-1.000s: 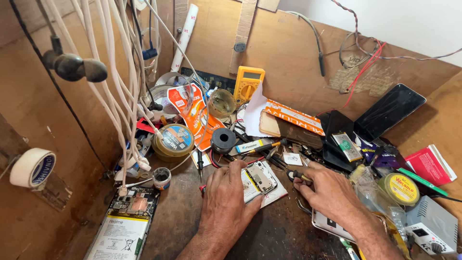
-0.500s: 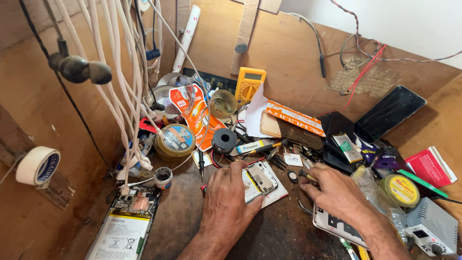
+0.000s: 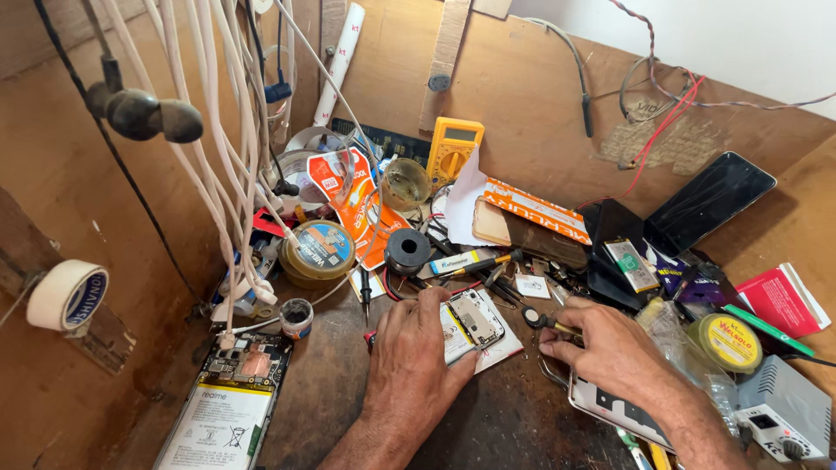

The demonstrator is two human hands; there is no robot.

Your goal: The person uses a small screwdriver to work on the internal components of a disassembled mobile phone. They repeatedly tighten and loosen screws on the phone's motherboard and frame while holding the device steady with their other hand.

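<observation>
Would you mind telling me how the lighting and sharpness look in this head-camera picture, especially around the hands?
Head view: warm, even light; both hands sharp, left hand on the opened phone, right hand beside it; the hanging earbuds at top left are soft and out of focus; wide-lens stretch at the edges.
</observation>
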